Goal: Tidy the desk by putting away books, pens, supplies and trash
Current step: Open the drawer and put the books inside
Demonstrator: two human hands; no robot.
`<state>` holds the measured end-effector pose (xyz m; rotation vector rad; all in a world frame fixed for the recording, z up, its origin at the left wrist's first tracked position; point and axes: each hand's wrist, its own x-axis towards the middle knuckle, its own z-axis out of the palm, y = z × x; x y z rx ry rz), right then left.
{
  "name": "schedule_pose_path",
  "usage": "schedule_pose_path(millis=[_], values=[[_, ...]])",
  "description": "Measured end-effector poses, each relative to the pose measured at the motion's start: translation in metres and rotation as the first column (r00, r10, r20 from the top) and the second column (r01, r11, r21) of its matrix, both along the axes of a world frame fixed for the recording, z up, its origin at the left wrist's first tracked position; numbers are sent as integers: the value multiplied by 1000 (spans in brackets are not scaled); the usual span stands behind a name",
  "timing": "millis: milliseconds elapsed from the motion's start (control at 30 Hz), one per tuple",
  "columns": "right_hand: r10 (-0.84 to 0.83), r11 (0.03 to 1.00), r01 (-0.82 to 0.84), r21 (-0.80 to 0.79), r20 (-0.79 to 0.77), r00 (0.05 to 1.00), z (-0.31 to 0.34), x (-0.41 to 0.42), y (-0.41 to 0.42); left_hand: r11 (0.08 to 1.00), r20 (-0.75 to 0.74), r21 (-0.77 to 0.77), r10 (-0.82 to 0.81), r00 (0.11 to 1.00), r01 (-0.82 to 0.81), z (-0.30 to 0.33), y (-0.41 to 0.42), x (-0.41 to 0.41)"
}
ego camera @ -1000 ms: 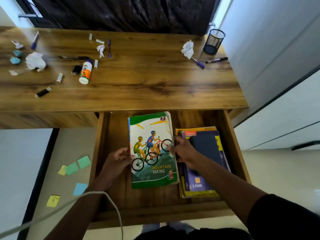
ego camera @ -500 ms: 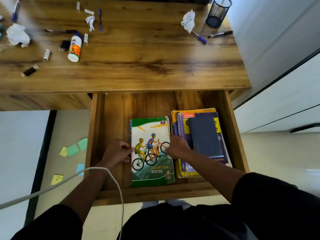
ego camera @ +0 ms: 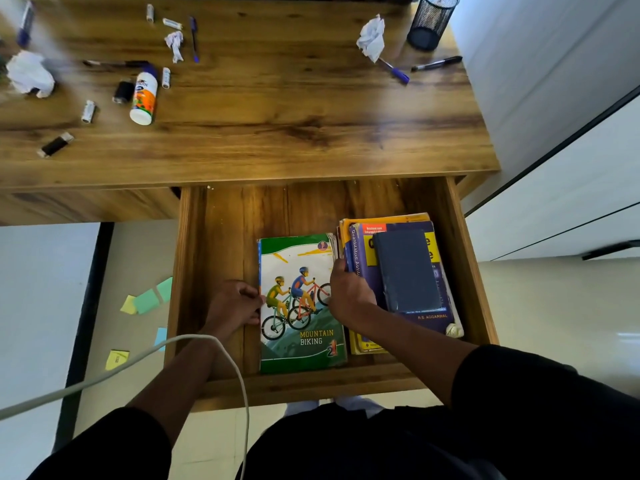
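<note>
Open wooden drawer [ego camera: 194, 271] under the front edge of the wooden desk [ego camera: 277, 109], right half. Green-and-white "Mountain Biking" paperback [ego camera: 298, 327] flat on the drawer floor, bottom edge against the front wall, clear floor to its left. Left hand [ego camera: 235, 306] curled at the book's left edge, fingertips touching the spine side; right hand [ego camera: 348, 294] on the book's right edge, thumb on the cover, fingers tucked into the gap beside the stack — gripping the book from both sides. Stack of books [ego camera: 363, 341] along the drawer's right wall: yellow at bottom, purple-and-yellow "Quantitative Aptitude" volume [ego camera: 367, 282] above, dark navy hardback [ego camera: 405, 271] on top. On the desk: black mesh pen cup [ego camera: 431, 22] at the far right corner, black pen [ego camera: 436, 63] and blue-capped pen [ego camera: 394, 71] just beside it, crumpled white paper [ego camera: 372, 38] touching the blue pen's tip. Toward the left edge: white-and-orange glue bottle [ego camera: 143, 97] lying down, black cap [ego camera: 123, 91], small white cylinders, black marker [ego camera: 55, 145], another paper wad [ego camera: 31, 76]. Coloured sticky notes [ego camera: 145, 299] on the floor left of the drawer. White cable [ego camera: 239, 375] across the left forearm.
</note>
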<state>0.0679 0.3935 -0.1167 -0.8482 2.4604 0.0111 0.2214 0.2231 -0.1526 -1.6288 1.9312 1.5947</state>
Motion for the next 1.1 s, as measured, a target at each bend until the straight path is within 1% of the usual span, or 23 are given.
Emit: schedule_pose_path(millis=[267,433,533,600,700,767,800,833,867,900,933,967,1000,1033,1067,1100], values=[[-34,999,34,-26,9,999,-2,-1,1,1000,9,7,-14,1000,14,4,0,0],[-78,990,86,-114,76,994,-6,-2,7,1000,18,3,10,1000,-10,1,2,4],[-75,985,88,-148,91,993,-9,-2,9,1000,11,-14,7,1000,-7,0,4,7],[-77,984,90,-153,87,993,-14,-2,8,999,0,-32,-6,1000,6,0,7,6],[-77,982,90,-164,83,994,-14,-4,4,995,27,-86,-40,999,42,4,10,0],[-27,992,34,-125,55,998,-10,-6,1,991,53,-117,-64,997,70,10,12,-5],[1,995,4,-101,44,999,-7,-7,0,978,80,-175,-102,992,114,14,11,-6],[31,996,-29,-80,32,999,-4,-8,-1,932,145,-286,-189,971,224,17,8,-8],[78,996,-77,-51,17,997,-1,-8,-2,843,236,-398,-286,929,361,19,7,-8],[140,990,-140,-26,1,990,2,-9,-3,739,316,-486,-350,882,467,19,6,-9],[213,977,-213,-7,-1,977,4,-10,-4,663,354,-537,-384,853,521,19,7,-10],[291,957,-291,-5,11,957,5,-11,-4,628,328,-568,-420,846,532,22,10,-11],[370,929,-370,-13,34,929,7,-13,-4,601,268,-596,-477,837,533,26,12,-15],[439,899,-438,-24,75,896,7,-14,-4,585,191,-599,-559,807,547,31,15,-17],[495,868,-494,-39,132,859,9,-16,-4,576,128,-565,-647,752,591,38,18,-21],[541,838,-543,-53,201,817,10,-16,-3,566,77,-489,-730,680,664,46,23,-25]])
